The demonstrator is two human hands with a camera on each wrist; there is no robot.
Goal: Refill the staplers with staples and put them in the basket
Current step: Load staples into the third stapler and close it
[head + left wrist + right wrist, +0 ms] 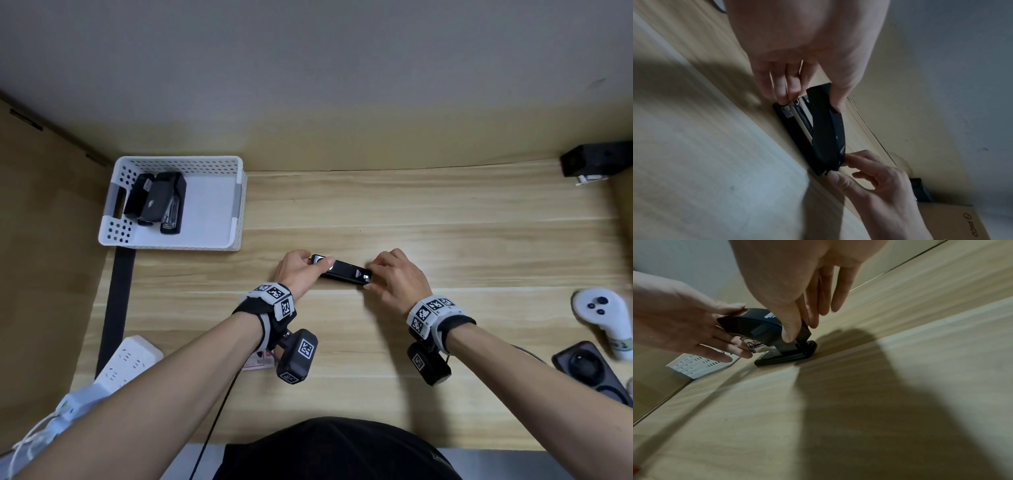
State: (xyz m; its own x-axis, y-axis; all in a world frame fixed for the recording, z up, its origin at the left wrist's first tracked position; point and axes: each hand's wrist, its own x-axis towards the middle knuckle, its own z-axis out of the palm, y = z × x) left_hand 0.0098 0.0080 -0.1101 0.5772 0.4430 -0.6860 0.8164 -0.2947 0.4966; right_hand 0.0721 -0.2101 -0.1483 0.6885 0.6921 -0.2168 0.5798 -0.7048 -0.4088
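While your left hand pinches the front of the black stapler and your right hand pinches its hinge end, it rests on the wooden desk between them. Beyond your left hand, the white basket holds staplers against the grey wall.

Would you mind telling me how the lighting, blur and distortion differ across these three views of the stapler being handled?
Head view: bright and mostly sharp, wide-angle bending at the table edges. Left wrist view: dim, palm close and soft, stapler fairly clear. Right wrist view: dim, a broad dark shadow crosses the table beside the stapler, with streaky blur in the foreground.
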